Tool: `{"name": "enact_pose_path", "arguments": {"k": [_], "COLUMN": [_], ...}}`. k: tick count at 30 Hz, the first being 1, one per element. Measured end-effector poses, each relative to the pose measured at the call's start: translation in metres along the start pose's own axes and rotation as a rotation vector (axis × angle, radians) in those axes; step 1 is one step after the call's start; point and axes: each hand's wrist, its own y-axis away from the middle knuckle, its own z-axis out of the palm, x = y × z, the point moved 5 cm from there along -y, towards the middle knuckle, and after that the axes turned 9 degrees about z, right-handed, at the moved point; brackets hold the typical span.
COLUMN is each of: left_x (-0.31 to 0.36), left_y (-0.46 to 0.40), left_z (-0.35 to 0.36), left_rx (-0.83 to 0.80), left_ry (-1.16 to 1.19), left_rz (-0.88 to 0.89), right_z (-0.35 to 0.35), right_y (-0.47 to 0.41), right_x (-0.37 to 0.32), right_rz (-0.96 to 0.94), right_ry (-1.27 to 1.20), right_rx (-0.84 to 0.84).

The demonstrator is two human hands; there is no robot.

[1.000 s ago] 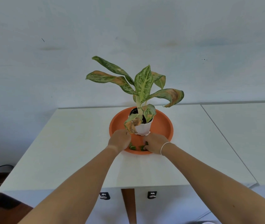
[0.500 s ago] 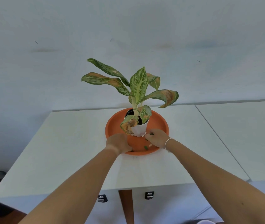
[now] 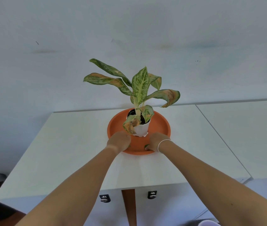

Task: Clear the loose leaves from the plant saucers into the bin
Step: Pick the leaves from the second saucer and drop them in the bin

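Note:
An orange plant saucer [image 3: 161, 125] sits on the white table [image 3: 74, 144] with a white pot [image 3: 141, 130] and its variegated plant [image 3: 140, 85] in the middle. Both my hands reach into the near part of the saucer, on either side of the pot. My left hand [image 3: 119, 141] is curled into a fist, and a sliver of green leaf [image 3: 129, 145] shows at its edge. My right hand [image 3: 156, 141], with a white band on the wrist, pinches a small green loose leaf [image 3: 146, 146] at its fingertips. What lies under the hands is hidden.
A second white table [image 3: 247, 136] adjoins on the right, and the wall stands close behind. A drooping brown leaf [image 3: 132, 125] hangs over the pot's side just above my left hand. A pale rounded object [image 3: 208, 223] shows at the bottom edge.
The two green bits that lay loose between my hands are no longer bare: one is at my right fingertips, the other under my left fist. Both hands have shifted slightly within the saucer.

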Motion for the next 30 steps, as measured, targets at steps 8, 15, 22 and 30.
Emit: {"name": "enact_pose_path", "arguments": {"k": [8,15,22,30], "left_x": [-0.029,-0.039,-0.034,0.01], "left_y": [0.014,0.027,0.027,0.018], "left_z": [-0.015,-0.014,0.001,0.026], "left_rx": [0.182,0.131,0.029,-0.092], "left_ry": [0.358,0.569,0.812,0.9], "left_rz": [-0.105,-0.229,-0.255,-0.206], "right_z": [0.001,0.01,0.009,0.017], "right_y": [-0.004,-0.011,-0.017,0.0], "right_x": [-0.015,-0.016,0.006,0.051], "right_rz": [0.013,-0.034,0.008,0.107], "right_ry": [0.062,0.037,-0.545,-1.432], "right_rx": [0.048,0.025,-0.073,-0.21]}}
